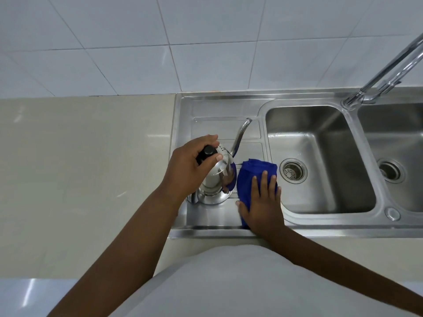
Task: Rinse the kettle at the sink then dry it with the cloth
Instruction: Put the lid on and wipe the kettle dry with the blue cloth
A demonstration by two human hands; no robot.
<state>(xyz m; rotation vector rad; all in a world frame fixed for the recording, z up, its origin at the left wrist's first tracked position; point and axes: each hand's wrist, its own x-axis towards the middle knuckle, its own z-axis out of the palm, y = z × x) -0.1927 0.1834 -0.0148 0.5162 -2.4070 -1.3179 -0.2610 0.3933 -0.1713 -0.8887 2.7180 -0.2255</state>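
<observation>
A shiny steel kettle (pixel 216 179) with a long thin spout stands upright on the sink's drainboard (pixel 210 217). My left hand (pixel 188 167) is closed over its lid, fingers around the black knob. Just right of the kettle lies a folded blue cloth (pixel 254 171), touching the kettle's side. My right hand (pixel 263 202) rests flat on the cloth's near half, fingers spread, pressing it onto the drainboard. The cloth's near end is hidden under that hand.
Right of the drainboard is a steel sink basin (pixel 320 186) with a drain strainer (pixel 293 170), then a second basin (pixel 398 143). A chrome tap (pixel 380 76) rises at the back right. A beige counter (pixel 80 168) spreads to the left, white wall tiles behind.
</observation>
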